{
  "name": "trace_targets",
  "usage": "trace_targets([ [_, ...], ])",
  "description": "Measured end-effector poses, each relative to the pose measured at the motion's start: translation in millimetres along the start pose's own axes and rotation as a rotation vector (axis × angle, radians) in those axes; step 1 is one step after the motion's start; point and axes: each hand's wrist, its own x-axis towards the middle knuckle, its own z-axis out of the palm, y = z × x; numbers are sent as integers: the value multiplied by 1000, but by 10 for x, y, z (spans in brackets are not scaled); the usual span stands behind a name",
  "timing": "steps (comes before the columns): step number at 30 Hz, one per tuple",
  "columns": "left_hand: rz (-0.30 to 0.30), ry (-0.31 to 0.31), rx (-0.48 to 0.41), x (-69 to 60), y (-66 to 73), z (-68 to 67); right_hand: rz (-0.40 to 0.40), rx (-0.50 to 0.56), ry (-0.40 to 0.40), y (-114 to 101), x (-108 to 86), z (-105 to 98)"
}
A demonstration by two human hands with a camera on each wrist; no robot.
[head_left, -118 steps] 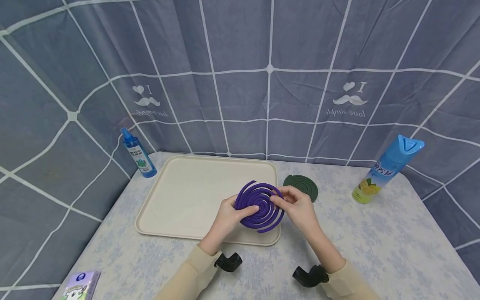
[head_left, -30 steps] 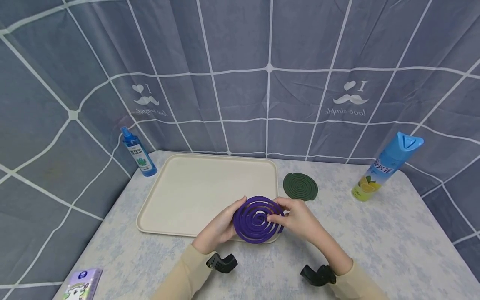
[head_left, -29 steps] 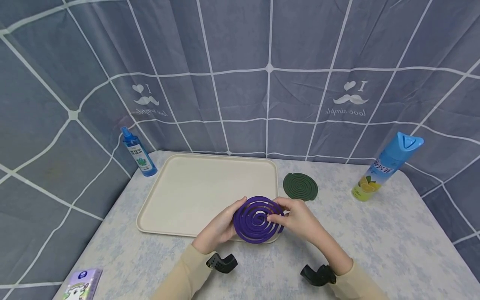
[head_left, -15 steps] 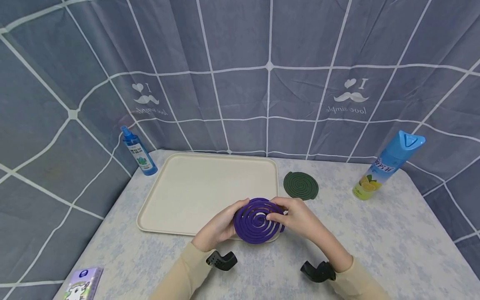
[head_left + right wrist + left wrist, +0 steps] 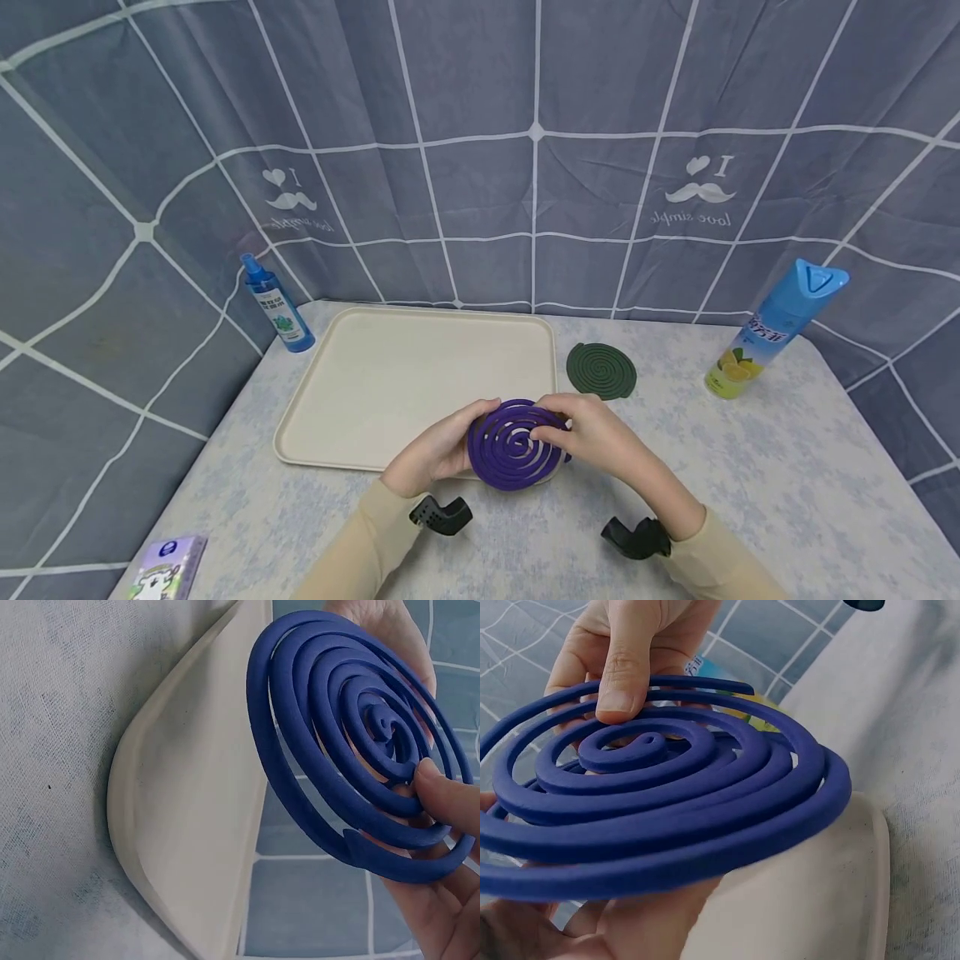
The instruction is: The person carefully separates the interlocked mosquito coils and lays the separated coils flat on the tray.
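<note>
A purple-blue mosquito coil (image 5: 497, 468) is held up over the near right corner of the tray. It looks like two spirals nested together; in the left wrist view the layers of the coil (image 5: 780, 802) stand slightly apart. My left hand (image 5: 438, 450) supports it from the left and below, gripping its edge. With thumb on top and fingers beneath, my right hand (image 5: 596, 432) pinches the coil's right side; the right wrist view shows the thumb (image 5: 450, 799) near the spiral's centre. Some fingers of both hands are hidden by the coil. A green mosquito coil (image 5: 602, 372) lies flat on the table.
The cream tray (image 5: 420, 367) occupies the table's centre-left. A blue spray bottle (image 5: 277, 304) stands at its back left. At the right stands a blue-and-yellow aerosol can (image 5: 776, 329). A purple tissue packet (image 5: 165, 571) lies at the front left. A tile-patterned curtain (image 5: 480, 192) hangs behind.
Since the earliest frame, both hands have lowered the purple coil slightly and turned it. The left thumb moved from its face to its edge. Over the last second only small shifts show.
</note>
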Motion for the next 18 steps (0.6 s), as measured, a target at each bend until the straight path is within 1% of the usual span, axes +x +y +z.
trace_targets([
  [2,3,-1,-9,-2,-5,-5,5,-5,10,5,5,4],
  [7,24,-6,-73,-1,-21,-19,10,-7,50,34,20,18],
  [10,45,-26,-117,2,-32,-28,19,8,76,54,27,28],
  [14,86,-48,-197,13,-50,-26,73,38,102,72,31,41],
  [18,133,-44,-277,26,-67,-13,120,65,123,70,30,41],
])
